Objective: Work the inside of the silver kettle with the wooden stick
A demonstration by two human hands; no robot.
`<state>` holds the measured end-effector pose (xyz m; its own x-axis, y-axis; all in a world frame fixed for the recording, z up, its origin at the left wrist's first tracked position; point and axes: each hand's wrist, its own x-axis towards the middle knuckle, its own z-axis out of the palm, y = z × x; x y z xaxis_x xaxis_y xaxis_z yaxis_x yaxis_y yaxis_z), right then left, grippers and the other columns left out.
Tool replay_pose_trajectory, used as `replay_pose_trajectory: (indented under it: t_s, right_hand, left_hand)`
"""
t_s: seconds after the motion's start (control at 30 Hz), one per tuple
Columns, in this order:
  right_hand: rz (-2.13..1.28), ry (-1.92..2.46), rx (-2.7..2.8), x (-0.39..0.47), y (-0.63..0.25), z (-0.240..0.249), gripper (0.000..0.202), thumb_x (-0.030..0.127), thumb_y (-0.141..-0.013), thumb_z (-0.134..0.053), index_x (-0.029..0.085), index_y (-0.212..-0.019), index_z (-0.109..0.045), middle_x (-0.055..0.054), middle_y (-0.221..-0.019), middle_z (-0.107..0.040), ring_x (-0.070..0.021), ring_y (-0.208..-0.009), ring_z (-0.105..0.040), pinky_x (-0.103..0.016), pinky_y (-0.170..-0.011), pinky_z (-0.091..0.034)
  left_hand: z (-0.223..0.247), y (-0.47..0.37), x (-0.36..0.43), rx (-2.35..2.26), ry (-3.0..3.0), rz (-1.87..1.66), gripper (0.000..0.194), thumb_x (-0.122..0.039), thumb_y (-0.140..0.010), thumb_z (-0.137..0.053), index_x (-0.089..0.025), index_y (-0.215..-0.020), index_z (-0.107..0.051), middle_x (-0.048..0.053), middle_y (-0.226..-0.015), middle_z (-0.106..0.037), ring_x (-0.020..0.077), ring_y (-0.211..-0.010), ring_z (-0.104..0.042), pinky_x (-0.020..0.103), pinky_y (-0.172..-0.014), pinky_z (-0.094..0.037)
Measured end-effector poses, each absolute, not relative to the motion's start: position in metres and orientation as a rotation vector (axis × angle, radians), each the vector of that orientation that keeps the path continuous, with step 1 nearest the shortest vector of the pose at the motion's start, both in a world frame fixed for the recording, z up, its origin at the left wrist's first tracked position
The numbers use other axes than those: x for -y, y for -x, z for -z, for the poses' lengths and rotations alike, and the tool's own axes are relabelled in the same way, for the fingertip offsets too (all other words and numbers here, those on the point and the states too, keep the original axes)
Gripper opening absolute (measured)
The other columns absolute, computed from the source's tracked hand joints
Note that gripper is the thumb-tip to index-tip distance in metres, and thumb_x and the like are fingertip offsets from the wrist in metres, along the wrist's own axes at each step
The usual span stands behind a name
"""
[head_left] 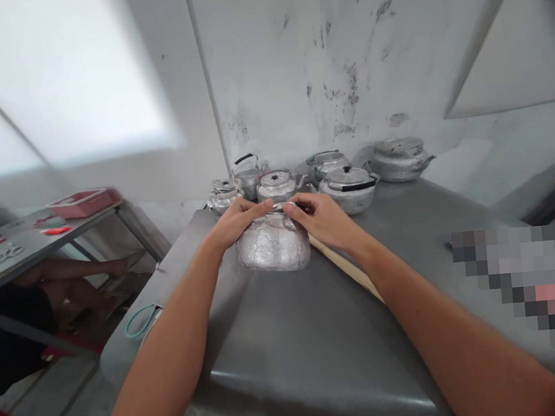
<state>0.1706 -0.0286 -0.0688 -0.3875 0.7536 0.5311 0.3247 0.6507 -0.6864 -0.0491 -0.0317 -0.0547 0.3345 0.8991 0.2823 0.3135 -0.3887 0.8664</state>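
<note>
A dented silver kettle (273, 247) stands on the grey table, just in front of me; its spout does not show. My left hand (242, 220) grips its upper left side, thumb laid along the top rim. On the upper right, my right hand (319, 217) holds the same kettle, with its thumb near the top and fingers curled over. The two thumbs almost meet over the lid area, which they partly cover. Beneath my right forearm lies a long pale strip (342, 267), running away from the kettle.
Several silver kettles stand behind, including a lidded one (350, 186) and one at the back right (401, 160). A teal loop (140, 321) lies at the table's left edge. On the left table are a pink basket (82, 204) and scissors (7, 253); a person's legs (76, 275) show beneath.
</note>
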Motion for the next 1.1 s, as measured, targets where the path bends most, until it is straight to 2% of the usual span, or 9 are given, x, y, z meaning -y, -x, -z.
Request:
replay_pose_trajectory:
  t_s: [0.2,0.4,0.53,0.67,0.73,0.9,1.1]
  right_hand:
    - [-0.637,0.88,1.931,0.033,-0.169,0.066,0.054,0.068,-0.094,-0.053,0.022,-0.066,-0.048,0.005,-0.062,-0.041,-0.0124,-0.059,-0.039,-0.028,-0.054,-0.028]
    - [-0.588,0.907,1.89,0.045,-0.163,0.059,0.051,0.065,-0.093,-0.057,0.021,-0.068,-0.054,0.004,-0.061,-0.045,-0.013,-0.058,-0.04,-0.029,-0.054,-0.028]
    - [-0.575,0.897,1.899,0.049,-0.162,0.056,0.049,0.064,-0.092,-0.059,0.021,-0.069,-0.059,0.003,-0.06,-0.053,-0.0141,-0.057,-0.045,-0.03,-0.056,-0.031]
    - [-0.573,0.847,1.895,0.046,-0.167,0.054,0.041,0.059,-0.095,-0.057,0.021,-0.082,-0.065,-0.001,-0.077,-0.064,-0.0173,-0.071,-0.055,-0.03,-0.065,-0.037]
    - [-0.552,0.844,1.883,0.043,-0.169,0.054,0.043,0.058,-0.097,-0.053,0.021,-0.077,-0.061,0.0,-0.075,-0.061,-0.017,-0.072,-0.052,-0.03,-0.064,-0.035]
    - [-0.552,0.902,1.874,0.036,-0.173,0.056,0.055,0.062,-0.099,-0.046,0.022,-0.062,-0.045,0.005,-0.06,-0.04,-0.0128,-0.058,-0.038,-0.029,-0.055,-0.026]
    - [-0.616,0.942,1.9,0.033,-0.174,0.06,0.053,0.063,-0.099,-0.048,0.021,-0.067,-0.05,0.008,-0.059,-0.042,-0.011,-0.052,-0.04,-0.026,-0.053,-0.031]
  left_hand:
    - [0.052,0.053,0.03,-1.013,-1.832,-1.01,0.054,-0.057,-0.082,-0.074,-0.017,-0.058,-0.047,-0.004,-0.058,-0.034,0.0082,-0.051,-0.029,0.028,-0.05,-0.019]
    - [0.047,0.043,0.039,-1.113,-1.804,-1.092,0.058,-0.069,-0.091,-0.055,-0.016,-0.066,-0.057,-0.001,-0.058,-0.042,0.0111,-0.055,-0.037,0.027,-0.053,-0.027]
    - [0.046,0.037,0.043,-1.154,-1.809,-1.105,0.062,-0.07,-0.092,-0.052,-0.017,-0.061,-0.048,-0.003,-0.055,-0.038,0.0095,-0.051,-0.033,0.027,-0.051,-0.026]
    - [0.048,0.041,0.038,-1.162,-1.78,-1.151,0.064,-0.07,-0.091,-0.055,-0.017,-0.057,-0.045,-0.004,-0.051,-0.036,0.0082,-0.048,-0.032,0.026,-0.048,-0.024]
    - [0.05,0.043,0.034,-1.152,-1.71,-1.162,0.064,-0.071,-0.088,-0.058,-0.017,-0.056,-0.047,-0.003,-0.051,-0.038,0.008,-0.046,-0.033,0.026,-0.047,-0.024]
    - [0.055,0.045,0.029,-1.088,-1.576,-1.163,0.061,-0.071,-0.086,-0.062,-0.016,-0.059,-0.057,-0.002,-0.052,-0.045,0.0087,-0.046,-0.039,0.025,-0.046,-0.029]
    - [0.058,0.046,0.025,-1.081,-1.604,-1.097,0.063,-0.073,-0.087,-0.057,-0.015,-0.063,-0.061,-0.001,-0.054,-0.049,0.0095,-0.047,-0.041,0.024,-0.047,-0.031]
